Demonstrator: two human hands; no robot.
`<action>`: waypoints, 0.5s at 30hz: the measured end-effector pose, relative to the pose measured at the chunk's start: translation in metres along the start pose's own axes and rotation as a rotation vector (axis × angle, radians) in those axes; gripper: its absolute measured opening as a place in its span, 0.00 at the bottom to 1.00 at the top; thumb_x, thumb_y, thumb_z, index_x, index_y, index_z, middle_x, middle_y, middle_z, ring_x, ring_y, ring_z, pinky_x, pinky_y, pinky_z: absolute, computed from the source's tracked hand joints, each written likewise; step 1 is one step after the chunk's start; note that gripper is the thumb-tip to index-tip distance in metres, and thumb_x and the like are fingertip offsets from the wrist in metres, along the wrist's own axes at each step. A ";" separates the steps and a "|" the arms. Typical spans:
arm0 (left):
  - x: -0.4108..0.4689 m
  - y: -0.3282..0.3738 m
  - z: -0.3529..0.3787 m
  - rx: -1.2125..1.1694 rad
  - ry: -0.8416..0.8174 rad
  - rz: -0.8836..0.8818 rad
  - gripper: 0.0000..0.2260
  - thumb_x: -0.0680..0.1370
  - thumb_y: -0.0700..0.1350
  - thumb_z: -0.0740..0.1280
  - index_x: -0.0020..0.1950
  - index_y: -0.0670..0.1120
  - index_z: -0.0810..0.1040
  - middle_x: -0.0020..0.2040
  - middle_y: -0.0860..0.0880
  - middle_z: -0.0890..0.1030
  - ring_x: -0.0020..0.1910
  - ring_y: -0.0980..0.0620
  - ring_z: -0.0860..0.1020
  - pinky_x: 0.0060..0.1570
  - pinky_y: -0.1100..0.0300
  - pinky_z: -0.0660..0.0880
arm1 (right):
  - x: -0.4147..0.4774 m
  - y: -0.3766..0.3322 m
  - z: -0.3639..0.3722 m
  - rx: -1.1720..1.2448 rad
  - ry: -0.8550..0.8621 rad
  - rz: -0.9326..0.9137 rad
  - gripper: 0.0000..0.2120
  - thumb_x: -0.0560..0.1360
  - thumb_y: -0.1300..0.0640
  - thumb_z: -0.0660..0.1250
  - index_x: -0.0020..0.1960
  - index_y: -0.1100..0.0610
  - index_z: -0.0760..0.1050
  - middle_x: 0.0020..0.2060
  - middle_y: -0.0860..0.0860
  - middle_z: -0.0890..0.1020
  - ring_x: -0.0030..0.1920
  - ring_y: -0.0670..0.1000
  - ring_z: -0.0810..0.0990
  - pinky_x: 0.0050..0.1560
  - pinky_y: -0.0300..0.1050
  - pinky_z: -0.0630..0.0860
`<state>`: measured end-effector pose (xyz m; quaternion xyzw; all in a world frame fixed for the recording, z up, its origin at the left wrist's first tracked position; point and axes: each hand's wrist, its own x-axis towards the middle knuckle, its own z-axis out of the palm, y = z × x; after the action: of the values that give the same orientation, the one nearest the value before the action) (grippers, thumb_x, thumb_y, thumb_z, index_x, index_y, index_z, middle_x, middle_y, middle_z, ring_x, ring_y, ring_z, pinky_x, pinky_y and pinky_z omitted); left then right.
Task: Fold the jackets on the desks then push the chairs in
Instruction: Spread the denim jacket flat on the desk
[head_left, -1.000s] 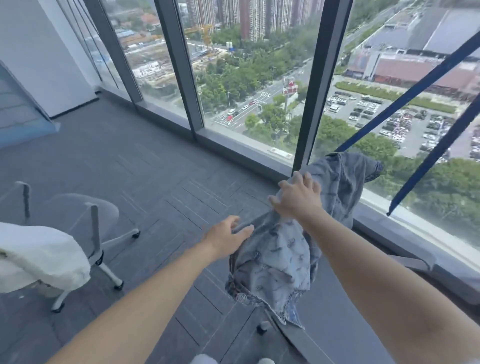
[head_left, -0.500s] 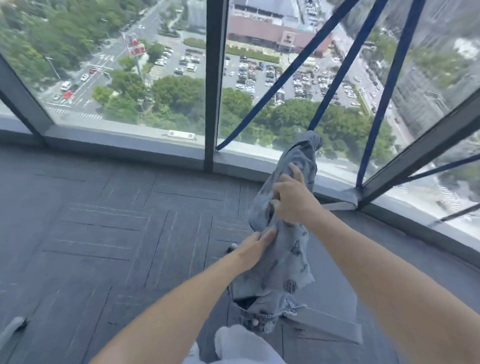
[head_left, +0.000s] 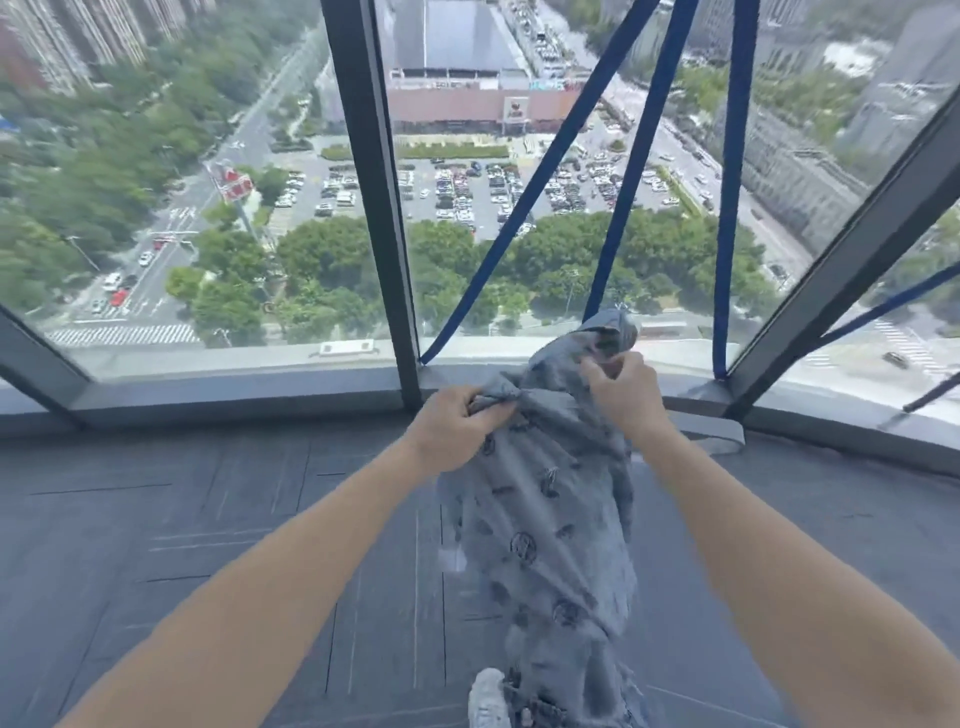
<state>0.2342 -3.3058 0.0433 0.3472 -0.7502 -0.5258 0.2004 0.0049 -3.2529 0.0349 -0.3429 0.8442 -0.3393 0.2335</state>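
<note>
Clutching emblem-printed jacket (head_left: 540, 519) are left hand (head_left: 457, 423) and right hand (head_left: 626, 397).

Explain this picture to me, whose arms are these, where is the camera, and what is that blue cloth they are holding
No machine here: these are a person's two bare arms, filmed by one camera worn on the head, looking forward and down. The left hand and the right hand each grip the top of a blue patterned denim jacket, which hangs in the air before the person. Below it is grey carpet floor; no desk shows. Ahead is a tall window over a city, with blue straps slanting across it.
</note>
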 end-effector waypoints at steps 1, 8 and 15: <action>0.009 0.007 -0.011 0.002 0.046 0.010 0.15 0.82 0.48 0.66 0.47 0.35 0.76 0.32 0.45 0.70 0.30 0.51 0.67 0.33 0.59 0.64 | 0.005 0.011 0.005 0.000 -0.031 0.109 0.31 0.78 0.39 0.64 0.71 0.60 0.65 0.66 0.62 0.72 0.64 0.62 0.73 0.64 0.55 0.71; 0.067 0.050 -0.024 0.042 0.123 0.161 0.07 0.82 0.45 0.65 0.47 0.52 0.80 0.23 0.59 0.69 0.23 0.60 0.65 0.27 0.68 0.61 | 0.035 0.024 0.018 0.183 -0.008 0.111 0.32 0.81 0.40 0.59 0.74 0.62 0.65 0.64 0.55 0.75 0.63 0.57 0.73 0.64 0.52 0.68; 0.132 0.036 -0.033 0.111 0.179 0.179 0.11 0.82 0.53 0.64 0.48 0.47 0.77 0.30 0.56 0.72 0.28 0.56 0.68 0.33 0.59 0.65 | 0.016 -0.022 -0.048 0.338 0.223 -0.092 0.14 0.81 0.50 0.66 0.42 0.58 0.73 0.35 0.48 0.73 0.36 0.46 0.70 0.37 0.38 0.65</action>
<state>0.1554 -3.4167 0.0803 0.3349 -0.7852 -0.4304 0.2934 -0.0264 -3.2569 0.0799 -0.2974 0.7792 -0.5225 0.1770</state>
